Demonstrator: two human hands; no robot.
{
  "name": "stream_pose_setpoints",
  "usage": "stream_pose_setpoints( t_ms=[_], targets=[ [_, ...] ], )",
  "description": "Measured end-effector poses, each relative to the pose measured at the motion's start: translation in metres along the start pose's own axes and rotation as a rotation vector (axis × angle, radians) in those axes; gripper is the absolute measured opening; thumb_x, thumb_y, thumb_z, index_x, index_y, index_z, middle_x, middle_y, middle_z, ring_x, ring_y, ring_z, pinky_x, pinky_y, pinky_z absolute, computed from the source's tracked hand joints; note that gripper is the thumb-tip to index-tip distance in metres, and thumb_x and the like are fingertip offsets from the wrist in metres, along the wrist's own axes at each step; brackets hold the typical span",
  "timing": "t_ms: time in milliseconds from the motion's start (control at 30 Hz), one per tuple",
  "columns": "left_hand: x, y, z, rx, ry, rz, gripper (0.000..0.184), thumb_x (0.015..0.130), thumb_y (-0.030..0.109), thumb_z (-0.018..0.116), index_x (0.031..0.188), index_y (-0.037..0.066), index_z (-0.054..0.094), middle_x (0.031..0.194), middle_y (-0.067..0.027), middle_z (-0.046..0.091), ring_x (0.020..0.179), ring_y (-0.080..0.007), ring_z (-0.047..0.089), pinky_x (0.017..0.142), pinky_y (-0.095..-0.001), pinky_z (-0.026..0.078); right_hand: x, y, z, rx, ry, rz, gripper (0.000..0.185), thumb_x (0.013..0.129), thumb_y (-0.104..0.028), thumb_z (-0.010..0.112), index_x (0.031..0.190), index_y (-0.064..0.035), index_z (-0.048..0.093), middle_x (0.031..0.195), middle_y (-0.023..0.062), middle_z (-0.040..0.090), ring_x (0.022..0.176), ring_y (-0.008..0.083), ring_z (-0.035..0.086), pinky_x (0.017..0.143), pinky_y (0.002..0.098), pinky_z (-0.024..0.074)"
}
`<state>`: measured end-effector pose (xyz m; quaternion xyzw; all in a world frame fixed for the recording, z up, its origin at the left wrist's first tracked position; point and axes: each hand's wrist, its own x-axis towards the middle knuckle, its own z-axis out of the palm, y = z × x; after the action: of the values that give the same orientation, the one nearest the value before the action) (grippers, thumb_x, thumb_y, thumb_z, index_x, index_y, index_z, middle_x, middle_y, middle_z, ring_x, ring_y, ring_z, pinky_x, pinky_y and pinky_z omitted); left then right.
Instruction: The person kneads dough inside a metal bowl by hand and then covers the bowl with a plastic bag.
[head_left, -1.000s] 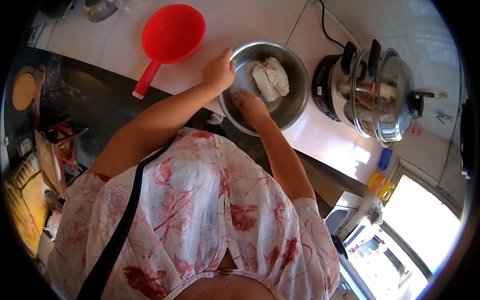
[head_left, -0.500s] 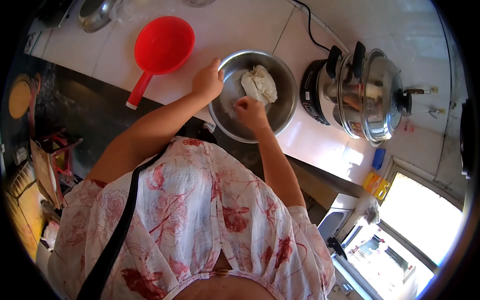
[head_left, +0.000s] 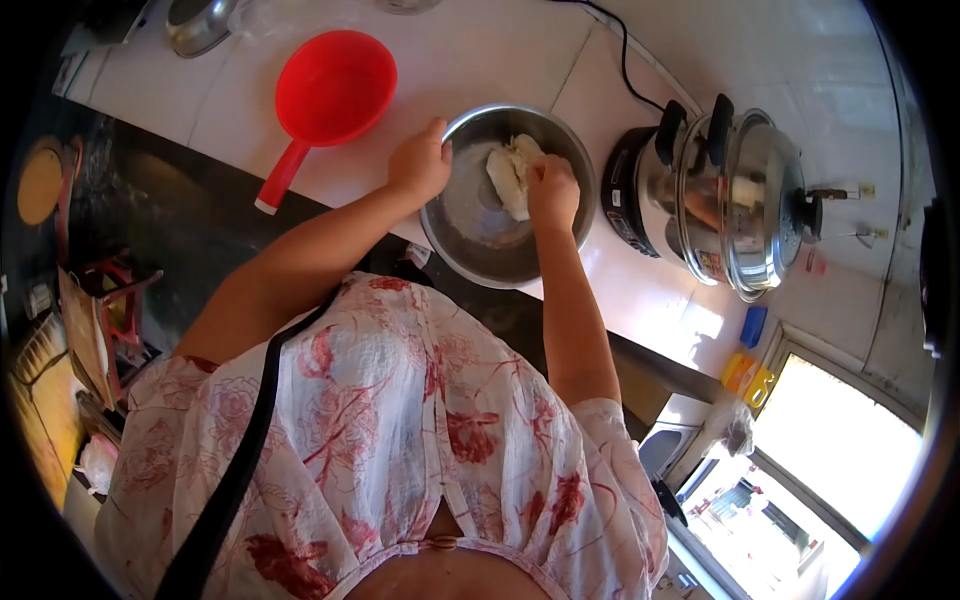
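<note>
A steel bowl (head_left: 462,245) stands on the counter in front of me. My left hand (head_left: 420,162) grips its rim at the left, with the thumb on the edge. Inside lies a pale, rough lump of dough (head_left: 508,178). My right hand (head_left: 553,192) is in the bowl, its fingers closed on the right side of the dough; the fingertips are partly hidden. Whitish residue clings to the bowl's floor.
A red plastic ladle (head_left: 335,90) rests left of the bowl, its handle over the counter edge. To the right stands a steel steamer pot (head_left: 740,200) on a black-based cooker, with a cord (head_left: 627,65) behind. A metal bowl (head_left: 197,27) sits at the far left.
My right hand has moved from the bowl's lower floor up and right onto the dough. The dough's shape has changed, narrower now. My left hand stays on the rim.
</note>
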<state>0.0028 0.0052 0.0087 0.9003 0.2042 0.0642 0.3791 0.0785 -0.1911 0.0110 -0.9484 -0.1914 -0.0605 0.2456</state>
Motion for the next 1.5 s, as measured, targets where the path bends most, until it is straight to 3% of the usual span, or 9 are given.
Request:
stream_pose_setpoints(
  t_ms=[333,433,600,800,900,1000,1100,1267,1500],
  targets=[
    [-0.002,0.001,0.000,0.000,0.020,0.009,0.016,0.086,0.016,0.054,0.098,0.006,0.049,0.075,-0.0191,0.063,0.074,-0.0407,0.061,0.064,-0.0520,0.045,0.005,0.017,-0.012,0.222,0.046,-0.036,0.014,0.082,-0.003,0.056,0.091,-0.0022,0.066,0.093,0.0162,0.064,0.088,0.0340,0.061,0.079,0.0396,0.0486],
    [0.000,-0.002,0.002,0.007,0.025,0.012,0.017,0.086,0.016,0.054,0.098,0.006,0.049,0.076,-0.0194,0.063,0.074,-0.0410,0.061,0.064,-0.0521,0.045,0.000,0.020,0.010,0.263,0.092,0.056,0.026,0.084,-0.013,0.058,0.106,0.0001,0.063,0.098,0.0185,0.064,0.096,0.0354,0.060,0.085,0.0401,0.0477],
    [0.001,-0.003,0.005,0.012,-0.001,-0.013,0.017,0.086,0.017,0.054,0.098,0.006,0.048,0.077,-0.0193,0.063,0.074,-0.0411,0.060,0.064,-0.0521,0.045,-0.011,0.013,0.013,0.375,-0.196,0.465,0.057,0.078,-0.031,0.069,0.123,0.0020,0.055,0.118,0.0223,0.059,0.111,0.0363,0.056,0.093,0.0382,0.0440],
    [0.002,-0.004,0.004,-0.009,0.007,-0.015,0.018,0.087,0.018,0.055,0.100,0.007,0.050,0.075,-0.0193,0.063,0.074,-0.0412,0.060,0.064,-0.0515,0.046,-0.041,-0.014,0.000,0.528,-0.260,0.633,0.054,0.080,-0.027,0.070,0.123,0.0022,0.055,0.107,0.0153,0.064,0.098,0.0227,0.060,0.086,0.0322,0.0460],
    [0.003,-0.006,0.005,-0.009,0.010,0.018,0.018,0.087,0.018,0.055,0.100,0.007,0.050,0.075,-0.0193,0.062,0.074,-0.0415,0.060,0.064,-0.0515,0.045,-0.026,-0.010,0.002,0.469,-0.297,0.613,0.050,0.083,-0.027,0.067,0.122,0.0016,0.056,0.108,0.0141,0.064,0.100,0.0221,0.060,0.086,0.0317,0.0456],
    [0.003,-0.006,0.003,-0.005,0.001,0.042,0.018,0.087,0.018,0.055,0.100,0.007,0.050,0.075,-0.0199,0.062,0.073,-0.0417,0.060,0.063,-0.0511,0.044,-0.007,0.002,0.038,0.538,-0.095,0.490,0.043,0.085,-0.033,0.061,0.114,-0.0005,0.060,0.110,0.0176,0.061,0.102,0.0307,0.060,0.088,0.0371,0.0466],
    [0.004,-0.006,0.003,-0.023,0.038,0.076,0.018,0.087,0.017,0.055,0.100,0.006,0.050,0.074,-0.0202,0.061,0.072,-0.0416,0.059,0.062,-0.0503,0.044,0.002,-0.053,0.029,-0.191,-0.252,0.033,0.035,0.090,-0.038,0.052,0.096,-0.0065,0.066,0.102,0.0140,0.061,0.096,0.0354,0.058,0.086,0.0464,0.0459],
    [-0.002,-0.005,-0.002,-0.024,-0.022,0.106,0.016,0.087,0.015,0.055,0.098,0.004,0.051,0.072,-0.0198,0.060,0.070,-0.0415,0.059,0.061,-0.0497,0.044,-0.024,-0.036,0.046,-0.188,-0.105,-0.007,0.029,0.088,-0.032,0.053,0.082,-0.0065,0.065,0.095,0.0120,0.061,0.097,0.0356,0.056,0.086,0.0473,0.0436],
    [0.000,-0.001,-0.009,0.000,-0.127,0.090,0.012,0.088,0.014,0.054,0.093,0.005,0.049,0.069,-0.0178,0.059,0.066,-0.0394,0.059,0.058,-0.0487,0.044,-0.007,-0.016,0.053,-0.145,-0.109,-0.143,0.020,0.085,-0.023,0.055,0.072,-0.0089,0.061,0.079,0.0099,0.061,0.078,0.0319,0.058,0.072,0.0465,0.0459]
  ],
)
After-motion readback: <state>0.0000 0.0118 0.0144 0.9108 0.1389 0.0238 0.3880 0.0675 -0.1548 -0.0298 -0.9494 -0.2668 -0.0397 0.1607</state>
